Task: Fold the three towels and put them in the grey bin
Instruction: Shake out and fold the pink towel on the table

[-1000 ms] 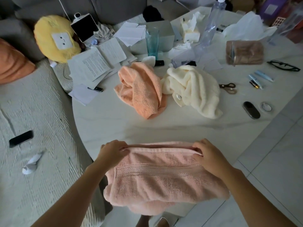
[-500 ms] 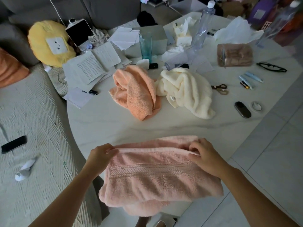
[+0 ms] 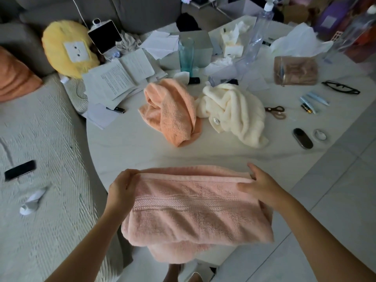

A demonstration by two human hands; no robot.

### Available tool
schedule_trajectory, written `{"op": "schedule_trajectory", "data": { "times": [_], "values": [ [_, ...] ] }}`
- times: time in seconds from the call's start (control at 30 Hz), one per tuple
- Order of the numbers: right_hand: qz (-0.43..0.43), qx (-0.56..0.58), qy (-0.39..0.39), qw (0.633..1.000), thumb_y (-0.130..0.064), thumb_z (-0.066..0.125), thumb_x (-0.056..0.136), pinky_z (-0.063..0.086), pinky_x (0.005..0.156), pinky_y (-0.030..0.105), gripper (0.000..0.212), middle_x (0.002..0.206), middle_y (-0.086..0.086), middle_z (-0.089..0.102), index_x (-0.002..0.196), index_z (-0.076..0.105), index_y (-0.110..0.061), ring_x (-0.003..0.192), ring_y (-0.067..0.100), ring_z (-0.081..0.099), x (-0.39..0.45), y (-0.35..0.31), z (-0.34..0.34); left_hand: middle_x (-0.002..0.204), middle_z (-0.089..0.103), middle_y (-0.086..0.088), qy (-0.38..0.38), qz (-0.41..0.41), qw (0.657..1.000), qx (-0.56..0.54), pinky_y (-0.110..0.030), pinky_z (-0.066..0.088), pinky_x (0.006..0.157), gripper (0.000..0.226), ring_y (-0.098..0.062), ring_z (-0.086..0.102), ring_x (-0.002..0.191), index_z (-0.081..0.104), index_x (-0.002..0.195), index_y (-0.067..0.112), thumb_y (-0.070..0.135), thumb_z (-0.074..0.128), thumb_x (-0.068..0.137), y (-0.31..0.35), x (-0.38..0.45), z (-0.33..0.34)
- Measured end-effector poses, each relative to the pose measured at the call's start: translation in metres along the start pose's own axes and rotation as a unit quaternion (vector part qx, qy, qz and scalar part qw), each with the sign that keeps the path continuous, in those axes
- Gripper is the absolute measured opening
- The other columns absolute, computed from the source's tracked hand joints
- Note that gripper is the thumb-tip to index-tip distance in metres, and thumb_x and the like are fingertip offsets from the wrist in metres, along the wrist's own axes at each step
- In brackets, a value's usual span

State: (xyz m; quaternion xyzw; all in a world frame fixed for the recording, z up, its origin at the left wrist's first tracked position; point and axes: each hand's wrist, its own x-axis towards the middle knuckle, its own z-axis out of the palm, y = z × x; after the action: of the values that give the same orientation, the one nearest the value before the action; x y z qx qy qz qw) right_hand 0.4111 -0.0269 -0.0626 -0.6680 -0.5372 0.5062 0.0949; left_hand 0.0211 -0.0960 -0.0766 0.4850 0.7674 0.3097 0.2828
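- The pink towel (image 3: 195, 208) lies folded at the near edge of the counter (image 3: 142, 151), its lower part hanging over the rim toward the person.
- The left hand (image 3: 122, 186) is at the towel's left end, fingers curled round the top hem in a pinching grip.
- The right hand (image 3: 262, 186) is at the right end: the thumb lies flat on the top layer and the fingers reach behind the hem, so its grip also grasps the towel.
- A woven band runs across the towel's width, between the two hands and below them.
- The orange towel (image 3: 173, 115) sits crumpled near the middle of the counter, well apart from the pink one.
- The cream towel (image 3: 234, 112) is bunched just beside the orange one on its right, the two touching.
- A grey bin (image 3: 195, 47) stands at the far side of the counter, behind a tall glass (image 3: 186, 54).
- Right of the cream towel lie scissors (image 3: 276, 111), and glasses (image 3: 340, 88) lie farther out.
- Loose papers (image 3: 120, 78) spread over the far left of the counter, partly overhanging the sofa (image 3: 40, 139).
- On the sofa rest a yellow cushion (image 3: 67, 49) and a phone (image 3: 20, 170).
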Motion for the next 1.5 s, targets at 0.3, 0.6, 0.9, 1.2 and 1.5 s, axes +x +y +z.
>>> {"op": "schedule_trajectory", "data": {
  "times": [0.3, 0.6, 0.9, 1.2, 1.5],
  "values": [
    [-0.074, 0.068, 0.090, 0.991, -0.007, 0.062, 0.084, 0.052, 0.074, 0.032, 0.040, 0.113, -0.003, 0.061, 0.109, 0.051, -0.036, 0.096, 0.017, 0.063, 0.008, -0.004, 0.016, 0.086, 0.068, 0.011, 0.015, -0.047, 0.999, 0.007, -0.022, 0.042, 0.065, 0.010, -0.008, 0.062, 0.082, 0.066, 0.097, 0.030, 0.025, 0.057, 0.099, -0.013, -0.008, 0.017],
    [-0.129, -0.089, 0.208, 0.965, -0.012, 0.070, 0.081, 0.049, 0.074, 0.025, 0.018, 0.088, -0.009, 0.065, 0.094, 0.070, -0.024, 0.084, 0.013, 0.064, 0.010, 0.002, 0.024, 0.094, 0.058, 0.007, 0.039, -0.036, 0.997, 0.049, -0.020, 0.037, 0.069, 0.014, -0.012, 0.054, 0.081, 0.070, 0.098, 0.019, 0.017, 0.056, 0.096, -0.018, 0.008, 0.036],
    [-0.079, -0.114, 0.161, 0.977, -0.018, 0.058, 0.091, 0.049, 0.077, 0.033, 0.011, 0.099, 0.016, 0.062, 0.085, 0.063, -0.010, 0.091, 0.031, 0.062, 0.060, -0.005, 0.032, 0.090, 0.063, 0.019, 0.083, -0.013, 0.996, 0.003, -0.009, 0.038, 0.071, 0.016, 0.011, 0.058, 0.086, 0.068, 0.095, 0.034, 0.021, 0.061, 0.095, -0.022, -0.001, 0.032],
    [-0.005, -0.059, 0.059, 0.996, -0.010, 0.061, 0.081, 0.045, 0.057, 0.020, 0.049, 0.116, 0.006, 0.057, 0.127, 0.053, -0.026, 0.084, 0.009, 0.061, 0.062, 0.002, 0.017, 0.082, 0.067, 0.013, 0.038, -0.010, 0.998, 0.042, -0.022, 0.041, 0.066, 0.011, -0.008, 0.062, 0.080, 0.072, 0.092, 0.029, 0.023, 0.064, 0.094, -0.036, 0.003, 0.026],
    [-0.140, -0.012, 0.065, 0.988, -0.015, 0.073, 0.084, 0.055, 0.076, 0.023, 0.045, 0.102, -0.008, 0.069, 0.113, 0.061, -0.047, 0.089, 0.009, 0.066, 0.001, -0.025, -0.021, 0.082, 0.070, 0.014, 0.054, 0.022, 0.998, -0.031, -0.026, 0.046, 0.064, 0.018, -0.005, 0.064, 0.079, 0.066, 0.090, 0.035, 0.019, 0.061, 0.097, -0.005, -0.006, -0.017]
  ]
}}
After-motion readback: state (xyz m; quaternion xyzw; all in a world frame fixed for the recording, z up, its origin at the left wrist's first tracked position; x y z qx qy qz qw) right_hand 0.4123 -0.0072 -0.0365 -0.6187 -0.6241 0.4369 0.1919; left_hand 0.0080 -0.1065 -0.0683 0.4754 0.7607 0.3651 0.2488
